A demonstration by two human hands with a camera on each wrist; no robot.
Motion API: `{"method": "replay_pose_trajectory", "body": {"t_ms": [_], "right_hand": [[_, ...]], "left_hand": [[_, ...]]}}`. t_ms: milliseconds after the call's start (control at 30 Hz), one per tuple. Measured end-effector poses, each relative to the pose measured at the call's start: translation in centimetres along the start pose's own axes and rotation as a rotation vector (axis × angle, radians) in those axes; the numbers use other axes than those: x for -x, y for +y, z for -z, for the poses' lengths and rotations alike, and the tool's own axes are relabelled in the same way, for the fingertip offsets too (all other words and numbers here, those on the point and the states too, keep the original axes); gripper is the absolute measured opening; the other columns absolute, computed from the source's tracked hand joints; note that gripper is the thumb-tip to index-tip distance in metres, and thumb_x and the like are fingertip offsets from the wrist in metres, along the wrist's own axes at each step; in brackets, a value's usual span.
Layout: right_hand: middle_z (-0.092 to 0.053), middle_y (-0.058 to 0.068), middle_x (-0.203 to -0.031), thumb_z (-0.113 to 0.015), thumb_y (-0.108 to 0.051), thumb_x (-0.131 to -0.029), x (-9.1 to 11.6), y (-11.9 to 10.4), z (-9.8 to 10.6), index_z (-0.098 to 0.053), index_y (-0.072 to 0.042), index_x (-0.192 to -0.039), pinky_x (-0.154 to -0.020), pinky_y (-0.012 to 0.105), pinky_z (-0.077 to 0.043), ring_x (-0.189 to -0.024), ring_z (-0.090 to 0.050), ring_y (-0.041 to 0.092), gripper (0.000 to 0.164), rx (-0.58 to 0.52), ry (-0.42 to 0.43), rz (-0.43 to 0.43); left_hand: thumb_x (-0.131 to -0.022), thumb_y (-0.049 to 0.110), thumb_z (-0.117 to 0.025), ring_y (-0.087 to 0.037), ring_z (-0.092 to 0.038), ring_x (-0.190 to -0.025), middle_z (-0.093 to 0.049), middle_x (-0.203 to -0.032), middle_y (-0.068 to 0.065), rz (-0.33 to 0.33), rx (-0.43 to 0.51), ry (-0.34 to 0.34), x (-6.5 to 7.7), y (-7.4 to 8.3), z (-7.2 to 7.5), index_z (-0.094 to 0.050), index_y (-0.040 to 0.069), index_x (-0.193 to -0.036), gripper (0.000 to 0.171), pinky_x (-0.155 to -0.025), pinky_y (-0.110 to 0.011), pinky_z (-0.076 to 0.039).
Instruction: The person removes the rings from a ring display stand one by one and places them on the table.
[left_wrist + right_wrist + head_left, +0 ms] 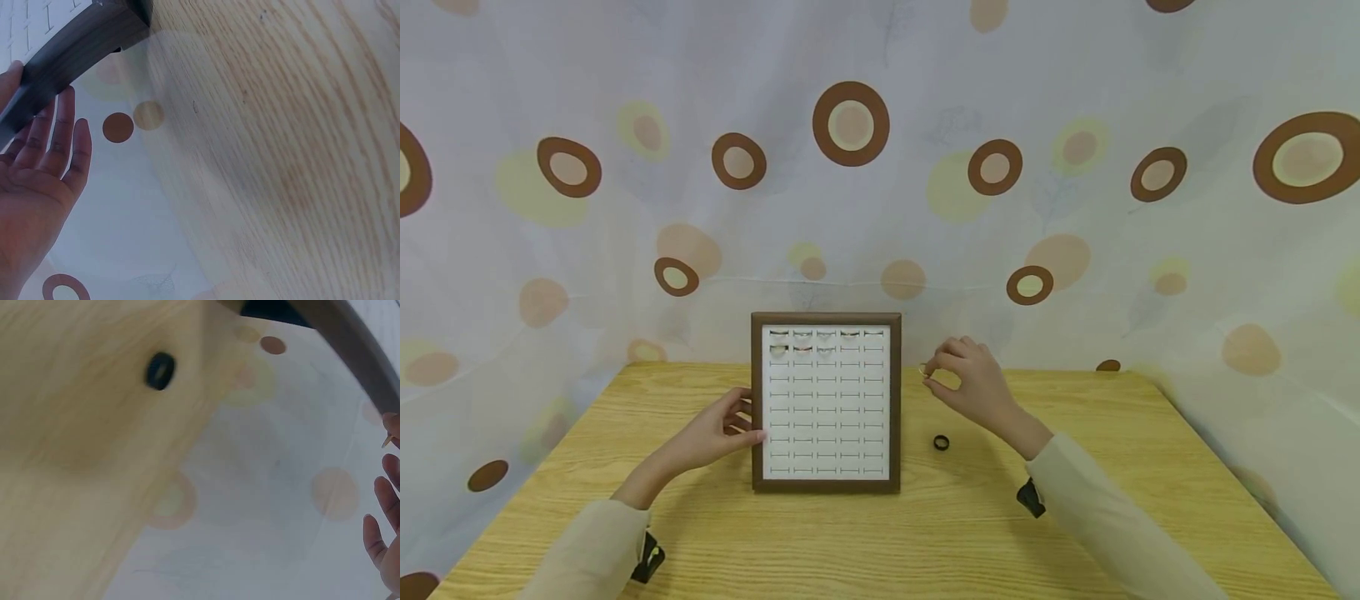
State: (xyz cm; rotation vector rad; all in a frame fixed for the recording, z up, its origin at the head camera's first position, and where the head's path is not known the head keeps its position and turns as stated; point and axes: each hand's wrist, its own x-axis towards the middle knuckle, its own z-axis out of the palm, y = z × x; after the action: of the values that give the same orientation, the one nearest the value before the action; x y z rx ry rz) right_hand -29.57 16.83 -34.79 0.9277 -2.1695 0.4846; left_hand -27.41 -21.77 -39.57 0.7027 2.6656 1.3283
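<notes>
A brown-framed ring display board (826, 417) stands upright on the table, its white face lined with rows of slots. Several rings (802, 334) sit in its top two rows. My left hand (718, 429) grips the frame's left side, thumb on the front and fingers behind, as the left wrist view also shows. To the right of the board, my right hand (970, 379) pinches a thin gold-coloured ring (922, 370) between thumb and forefinger, held above the table. In the right wrist view that hand (389, 506) shows only at the right edge. A black ring (942, 442) lies on the table below it.
The wooden table (820, 550) reaches back to a pale curtain (925, 225) printed with brown and yellow circles. A black wrist device (649, 558) hangs under the left sleeve and another (1032, 497) under the right.
</notes>
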Motion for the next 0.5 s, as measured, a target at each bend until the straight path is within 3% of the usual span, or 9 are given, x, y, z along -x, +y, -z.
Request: {"method": "replay_pose_trajectory", "body": {"t_ms": [200, 500], "right_hand": [[-0.058, -0.001, -0.081, -0.078, -0.016, -0.071, 2.7, 1.5, -0.4, -0.066, -0.018, -0.075, -0.061, 0.028, -0.029, -0.071, -0.046, 0.015, 0.013, 0.055, -0.112, -0.056], [-0.058, -0.001, -0.086, -0.079, -0.016, -0.07, 6.2, 3.4, -1.5, -0.067, -0.019, -0.077, -0.063, 0.036, -0.037, -0.076, -0.049, 0.019, 0.014, 0.101, -0.261, -0.117]], "left_hand": [[-0.084, 0.027, -0.066, -0.023, -0.059, -0.095, -0.054, -0.114, -0.017, -0.003, -0.007, 0.002, 0.0, -0.1, 0.0, -0.036, -0.001, -0.129, 0.06, -0.078, -0.031, -0.05], [-0.084, 0.027, -0.066, -0.023, -0.059, -0.096, -0.054, -0.115, -0.017, 0.004, -0.009, 0.009, 0.0, 0.0, -0.1, -0.036, -0.001, -0.129, 0.061, -0.079, -0.031, -0.05]]}}
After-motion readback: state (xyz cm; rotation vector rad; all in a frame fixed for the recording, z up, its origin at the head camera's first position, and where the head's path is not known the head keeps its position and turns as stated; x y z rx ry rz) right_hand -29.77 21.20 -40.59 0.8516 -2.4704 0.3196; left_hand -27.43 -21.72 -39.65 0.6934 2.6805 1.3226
